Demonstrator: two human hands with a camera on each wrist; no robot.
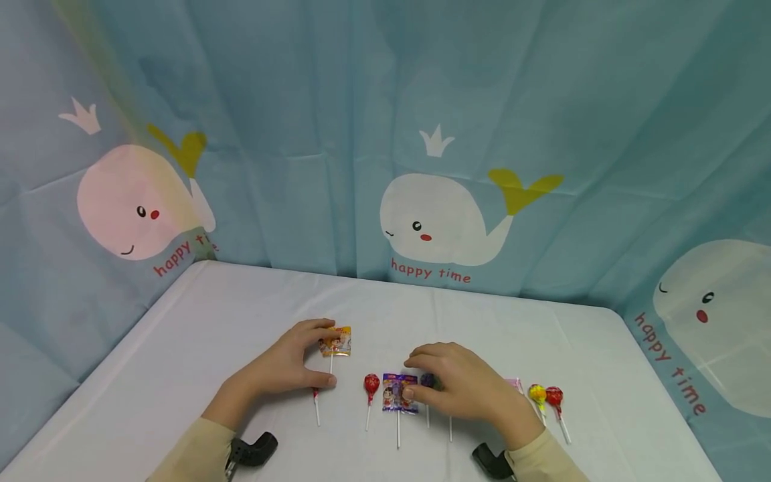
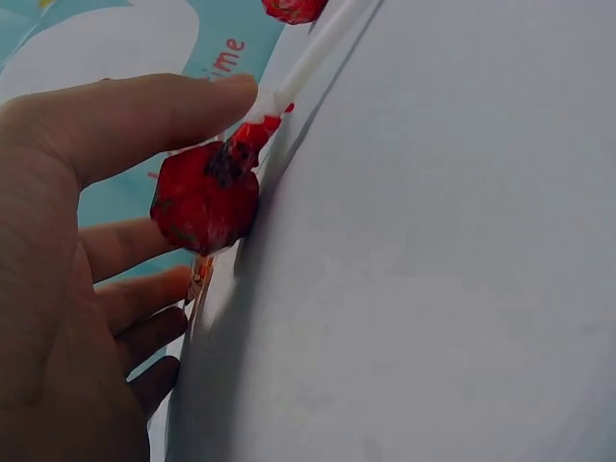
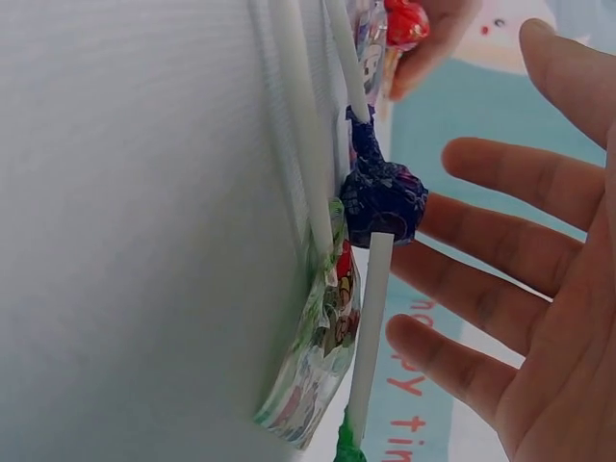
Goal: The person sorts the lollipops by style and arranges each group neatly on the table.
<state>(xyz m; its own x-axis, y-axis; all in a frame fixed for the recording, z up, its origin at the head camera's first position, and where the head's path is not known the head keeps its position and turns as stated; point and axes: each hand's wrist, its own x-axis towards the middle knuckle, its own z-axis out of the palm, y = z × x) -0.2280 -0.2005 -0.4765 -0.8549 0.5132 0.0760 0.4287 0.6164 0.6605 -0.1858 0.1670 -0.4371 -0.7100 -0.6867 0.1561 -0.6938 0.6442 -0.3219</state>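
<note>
My left hand (image 1: 292,361) is spread over the left part of the table, its fingertips over an orange-wrapped flat lollipop (image 1: 342,341). Close under its thumb is a round red lollipop (image 2: 207,197), mostly hidden by the hand in the head view. My right hand (image 1: 466,385) has loosely extended fingers above a dark blue round lollipop (image 3: 385,202). Its thumb overlaps a purple flat lollipop (image 1: 393,391) in the head view. A green-wrapped flat lollipop (image 3: 313,356) and a white stick with a green wrapped end (image 3: 371,327) show beside this hand.
Between the hands lies another red lollipop (image 1: 371,383). Right of the right wrist are a yellow lollipop (image 1: 537,393), a red one, and a pink wrapper edge (image 1: 515,383). Black wrist devices (image 1: 254,450) sit at both sleeves. A blue whale-print curtain (image 1: 289,167) borders the white table (image 1: 241,294).
</note>
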